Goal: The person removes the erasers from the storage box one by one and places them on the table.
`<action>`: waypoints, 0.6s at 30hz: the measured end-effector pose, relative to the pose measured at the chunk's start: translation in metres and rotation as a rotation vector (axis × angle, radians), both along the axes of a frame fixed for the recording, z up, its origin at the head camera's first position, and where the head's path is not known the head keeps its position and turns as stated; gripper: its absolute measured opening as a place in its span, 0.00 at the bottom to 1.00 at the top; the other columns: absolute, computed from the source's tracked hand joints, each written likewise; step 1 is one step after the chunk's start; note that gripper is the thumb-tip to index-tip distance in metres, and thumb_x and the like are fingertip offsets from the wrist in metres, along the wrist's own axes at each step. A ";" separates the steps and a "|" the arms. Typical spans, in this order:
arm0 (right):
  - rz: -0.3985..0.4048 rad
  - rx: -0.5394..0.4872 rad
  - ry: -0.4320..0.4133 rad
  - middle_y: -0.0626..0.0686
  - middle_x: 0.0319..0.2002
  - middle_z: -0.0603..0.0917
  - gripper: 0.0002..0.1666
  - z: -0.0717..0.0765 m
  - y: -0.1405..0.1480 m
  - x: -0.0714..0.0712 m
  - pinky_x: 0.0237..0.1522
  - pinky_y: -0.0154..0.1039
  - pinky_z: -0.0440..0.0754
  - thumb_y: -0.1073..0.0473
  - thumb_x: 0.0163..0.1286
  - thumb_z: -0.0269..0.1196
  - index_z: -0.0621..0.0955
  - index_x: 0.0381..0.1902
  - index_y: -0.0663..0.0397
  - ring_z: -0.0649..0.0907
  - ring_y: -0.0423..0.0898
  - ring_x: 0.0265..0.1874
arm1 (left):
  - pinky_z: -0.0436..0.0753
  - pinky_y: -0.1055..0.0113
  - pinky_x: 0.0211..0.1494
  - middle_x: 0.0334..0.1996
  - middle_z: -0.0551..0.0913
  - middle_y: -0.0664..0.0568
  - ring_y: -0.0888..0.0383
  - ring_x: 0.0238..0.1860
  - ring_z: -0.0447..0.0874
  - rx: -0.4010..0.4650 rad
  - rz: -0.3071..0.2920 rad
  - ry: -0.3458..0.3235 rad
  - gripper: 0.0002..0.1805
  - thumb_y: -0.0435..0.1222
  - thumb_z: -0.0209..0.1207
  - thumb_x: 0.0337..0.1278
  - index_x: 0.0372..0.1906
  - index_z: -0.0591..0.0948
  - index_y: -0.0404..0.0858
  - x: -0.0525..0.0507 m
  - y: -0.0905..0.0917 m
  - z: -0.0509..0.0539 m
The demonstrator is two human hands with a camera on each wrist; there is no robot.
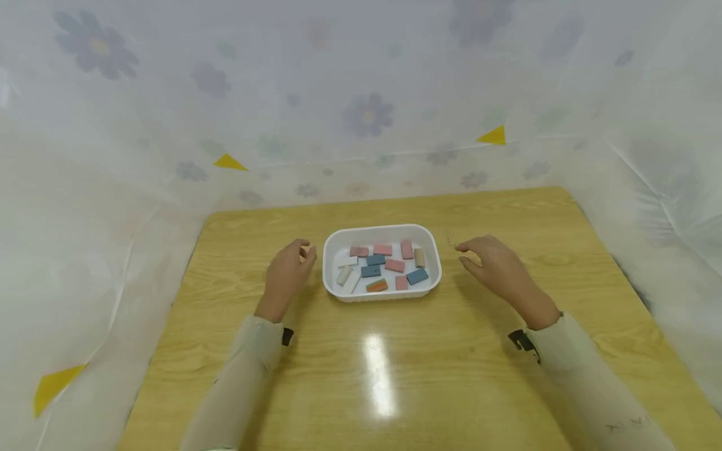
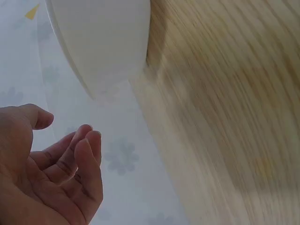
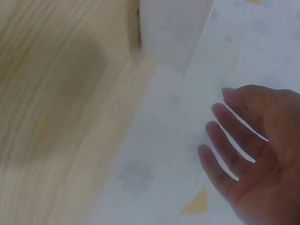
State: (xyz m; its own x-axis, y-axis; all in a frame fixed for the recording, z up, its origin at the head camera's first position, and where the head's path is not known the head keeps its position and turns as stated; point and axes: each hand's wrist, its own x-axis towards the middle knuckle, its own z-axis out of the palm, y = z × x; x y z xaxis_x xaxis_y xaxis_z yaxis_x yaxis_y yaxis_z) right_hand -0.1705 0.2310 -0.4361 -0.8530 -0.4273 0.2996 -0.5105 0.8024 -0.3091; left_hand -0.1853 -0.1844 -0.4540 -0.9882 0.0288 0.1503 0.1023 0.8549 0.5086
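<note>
A white plastic tray (image 1: 361, 297) stands on the table between my hands. Scattered over its bottom are small rectangular blocks: several pink (image 1: 395, 265), some dark blue (image 1: 417, 276), a few whitish (image 1: 352, 282), a tan one (image 1: 419, 257) and an orange one with a green edge (image 1: 376, 285). Just left of the tray hovers my left hand (image 1: 286, 272), fingers loosely bent and holding nothing. My right hand (image 1: 499, 266) is off the tray's right side, a little farther away, also holding nothing. Both wrist views show the tray's outer wall (image 2: 103, 42) apart from the fingers.
The wooden table (image 1: 440, 388) reaches around the tray on every side, with a bright reflection in front. Pale flowered sheeting (image 1: 316, 94) hangs behind and along both sides. Yellow triangles (image 1: 494, 136) are stuck to it.
</note>
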 end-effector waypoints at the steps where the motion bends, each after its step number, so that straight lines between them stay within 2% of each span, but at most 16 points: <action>1: 0.029 -0.004 -0.016 0.55 0.42 0.82 0.15 0.003 -0.006 -0.002 0.44 0.50 0.75 0.61 0.59 0.65 0.81 0.45 0.57 0.78 0.53 0.44 | 0.75 0.63 0.23 0.33 0.81 0.50 0.56 0.24 0.77 0.013 0.002 -0.018 0.23 0.50 0.47 0.64 0.53 0.76 0.37 -0.001 0.003 0.000; 6: 0.196 0.020 -0.052 0.52 0.39 0.82 0.13 0.014 -0.035 -0.014 0.44 0.48 0.75 0.65 0.57 0.66 0.82 0.41 0.57 0.79 0.50 0.41 | 0.72 0.65 0.22 0.26 0.78 0.51 0.57 0.22 0.74 -0.004 0.028 -0.086 0.22 0.48 0.49 0.63 0.51 0.76 0.35 -0.008 0.017 -0.002; 10: 0.310 0.105 -0.089 0.51 0.38 0.82 0.11 0.014 -0.056 -0.020 0.42 0.44 0.77 0.64 0.57 0.67 0.82 0.39 0.55 0.79 0.47 0.38 | 0.72 0.65 0.21 0.24 0.77 0.50 0.56 0.21 0.74 -0.019 0.032 -0.114 0.22 0.46 0.49 0.63 0.50 0.75 0.33 -0.009 0.025 -0.003; 14: 0.349 0.211 -0.155 0.51 0.38 0.83 0.11 0.008 -0.070 -0.025 0.38 0.42 0.78 0.64 0.57 0.67 0.82 0.39 0.55 0.80 0.46 0.37 | 0.72 0.66 0.21 0.25 0.77 0.48 0.56 0.21 0.74 -0.021 0.024 -0.140 0.19 0.43 0.48 0.64 0.51 0.74 0.32 -0.007 0.029 -0.006; 18: 0.340 0.287 -0.244 0.52 0.40 0.82 0.12 -0.001 -0.078 -0.028 0.41 0.43 0.78 0.63 0.58 0.66 0.82 0.42 0.57 0.80 0.46 0.39 | 0.71 0.66 0.21 0.25 0.76 0.48 0.56 0.21 0.74 -0.009 0.032 -0.142 0.18 0.41 0.48 0.64 0.50 0.73 0.32 -0.007 0.033 -0.012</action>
